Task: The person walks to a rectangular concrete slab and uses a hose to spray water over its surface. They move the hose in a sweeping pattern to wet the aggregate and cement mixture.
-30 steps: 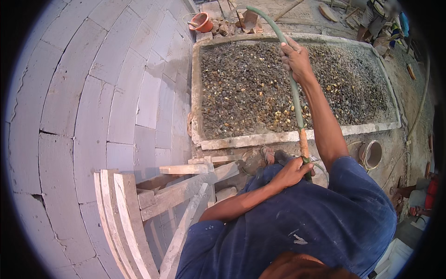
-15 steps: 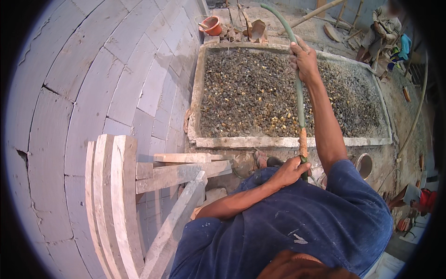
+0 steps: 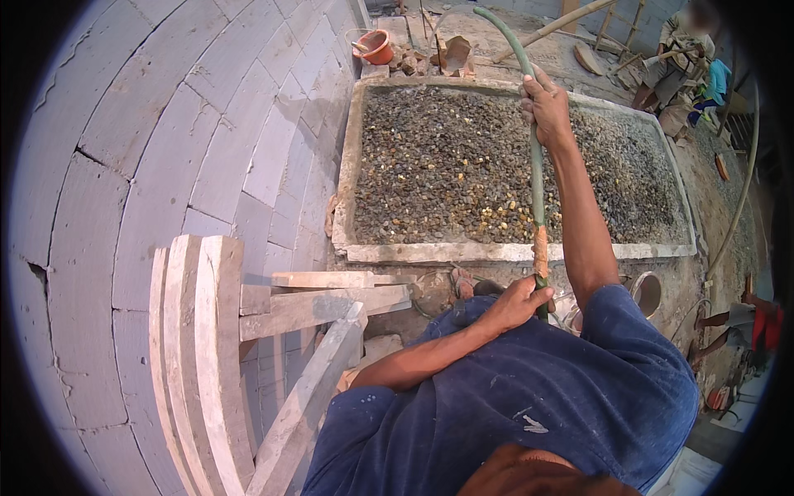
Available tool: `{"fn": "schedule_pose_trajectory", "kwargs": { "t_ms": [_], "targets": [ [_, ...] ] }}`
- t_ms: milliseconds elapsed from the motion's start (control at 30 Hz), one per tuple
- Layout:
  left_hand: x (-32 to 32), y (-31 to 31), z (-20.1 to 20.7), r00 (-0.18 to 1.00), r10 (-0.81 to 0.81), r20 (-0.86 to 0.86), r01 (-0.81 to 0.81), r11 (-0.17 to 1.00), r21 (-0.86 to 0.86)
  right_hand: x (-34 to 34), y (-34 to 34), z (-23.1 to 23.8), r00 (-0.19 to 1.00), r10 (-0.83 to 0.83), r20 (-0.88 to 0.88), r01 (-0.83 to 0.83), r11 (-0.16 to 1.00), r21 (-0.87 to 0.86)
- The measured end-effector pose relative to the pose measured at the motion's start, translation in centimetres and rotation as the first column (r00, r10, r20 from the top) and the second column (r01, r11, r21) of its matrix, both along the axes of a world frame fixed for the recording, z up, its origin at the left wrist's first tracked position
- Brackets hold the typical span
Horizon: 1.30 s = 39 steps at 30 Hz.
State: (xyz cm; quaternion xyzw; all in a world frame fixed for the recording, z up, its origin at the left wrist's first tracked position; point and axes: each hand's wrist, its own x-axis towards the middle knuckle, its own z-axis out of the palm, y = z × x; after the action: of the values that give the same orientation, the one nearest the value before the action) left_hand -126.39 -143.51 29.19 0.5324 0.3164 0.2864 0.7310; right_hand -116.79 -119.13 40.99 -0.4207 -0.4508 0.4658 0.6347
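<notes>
My right hand [image 3: 547, 109], arm stretched out, is closed around the upper part of a green hose [image 3: 536, 186]. Near my body, my left hand [image 3: 514, 306] grips the same hose just below an orange-brown wrapped joint [image 3: 540, 250]. The hose's free end bends over to the far left, and a thin stream of water [image 3: 451, 11] seems to arc from it. Beneath the hose lies a bed of small wet gravel [image 3: 447, 157] inside a low rectangular concrete rim [image 3: 438, 252].
A grey block wall [image 3: 157, 149] rises on the left, with a wooden plank frame [image 3: 219, 331] before it. An orange bucket [image 3: 376, 47] stands beyond the rim. One person [image 3: 682, 50] is at the far right; another, in red [image 3: 767, 331], shows at the right edge. A metal pail [image 3: 646, 293] stands nearby.
The hose end has shifted slightly right, and a water arc now shows at it. My grips are unchanged. At the right edge, the person in red has moved, with arms now showing.
</notes>
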Motion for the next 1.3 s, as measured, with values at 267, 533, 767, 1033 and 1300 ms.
{"fn": "schedule_pose_trajectory", "kwargs": {
  "t_ms": [267,533,767,1033,1300],
  "targets": [
    [0.8,0.3,-0.4,0.999,0.041,0.02,-0.042,0.998,0.043,1.1,1.2,-0.8,0.999,0.02,-0.036,-0.024,0.995,-0.099],
    [0.2,-1.2,1.9,0.967,-0.129,-0.22,0.151,0.985,0.085,1.2,0.0,-4.7,0.997,0.073,0.033,-0.06,0.958,-0.282],
    [1.7,-5.2,-2.6,0.958,-0.11,-0.264,0.161,0.97,0.181,1.4,-4.5,-5.1,0.997,0.073,0.012,-0.065,0.94,-0.336],
    [2.0,-9.4,0.0,0.955,-0.296,0.001,0.295,0.952,0.088,4.1,-10.3,-5.7,0.995,0.015,0.097,0.019,0.939,-0.343],
    [4.9,-12.7,-2.4,0.985,-0.167,0.046,0.167,0.986,0.01,2.6,-12.0,-4.7,0.964,0.153,0.22,-0.05,0.909,-0.413]
  ]
}}
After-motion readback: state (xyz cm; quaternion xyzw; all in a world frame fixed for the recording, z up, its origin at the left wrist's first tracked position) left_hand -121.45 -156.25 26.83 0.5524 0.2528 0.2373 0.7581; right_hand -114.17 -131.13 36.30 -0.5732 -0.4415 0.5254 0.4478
